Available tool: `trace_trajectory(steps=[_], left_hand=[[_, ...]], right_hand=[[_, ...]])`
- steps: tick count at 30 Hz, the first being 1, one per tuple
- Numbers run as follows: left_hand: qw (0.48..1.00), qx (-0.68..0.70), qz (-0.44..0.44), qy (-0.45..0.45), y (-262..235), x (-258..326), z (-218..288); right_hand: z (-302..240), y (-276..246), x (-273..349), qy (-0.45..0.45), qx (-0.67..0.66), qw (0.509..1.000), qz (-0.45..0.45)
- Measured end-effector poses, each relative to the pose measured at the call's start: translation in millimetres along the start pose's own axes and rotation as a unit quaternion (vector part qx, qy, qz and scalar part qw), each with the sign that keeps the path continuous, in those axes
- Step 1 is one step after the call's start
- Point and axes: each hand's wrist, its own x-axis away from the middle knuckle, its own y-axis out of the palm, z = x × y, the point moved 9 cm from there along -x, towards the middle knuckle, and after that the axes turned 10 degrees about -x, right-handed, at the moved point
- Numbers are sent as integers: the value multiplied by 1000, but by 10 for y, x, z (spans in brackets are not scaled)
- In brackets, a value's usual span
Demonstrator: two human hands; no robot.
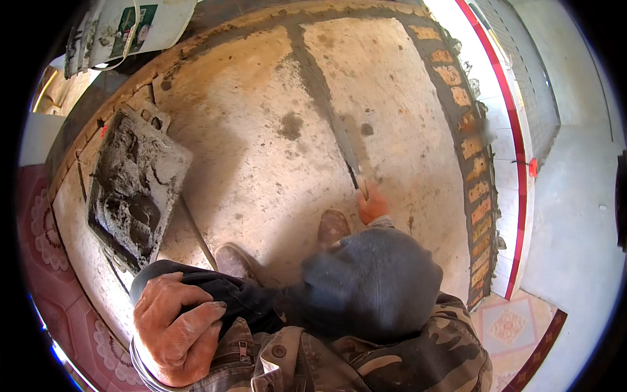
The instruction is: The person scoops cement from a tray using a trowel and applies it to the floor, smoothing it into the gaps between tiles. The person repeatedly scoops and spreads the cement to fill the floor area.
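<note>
**Trowel on the mortar strip**

The trowel [345, 147] lies with its blade along the dark mortar strip [313, 72] crossing the pale floor [255, 157], mid-scene. The right hand [372, 204] is closed around its handle at the near end. The left hand [175, 326] rests near left, fingers curled on dark trousers. Far left sits a board of wet mortar [134, 186]; a brick edge [473, 163] curves along the right.

- Left hand [175, 330]: rests low at the person's left, fingers curled loosely downward, back of hand facing the camera.
- Right hand [372, 206]: extended forward past the bent knee, fingers closed in a grip; dark sleeve covers the forearm.
</note>
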Motion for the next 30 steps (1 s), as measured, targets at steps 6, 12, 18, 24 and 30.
trace_trajectory(steps=[6,12,18,24,30], left_hand=[[1000,7,-8,17,45,-94,-4],[1000,-3,-6,7,30,-113,1],[999,12,-31,5,165,-241,-80],[998,2,-50,-25,198,-316,-52],[993,-1,-61,-105,221,-347,-106]], right_hand=[[115,-41,40,11,-12,999,-33],[250,-312,278,16,-65,998,-8],[437,-357,178,43,-70,996,-40],[278,-141,13,15,-65,997,-41],[412,-148,112,37,0,999,-5]])
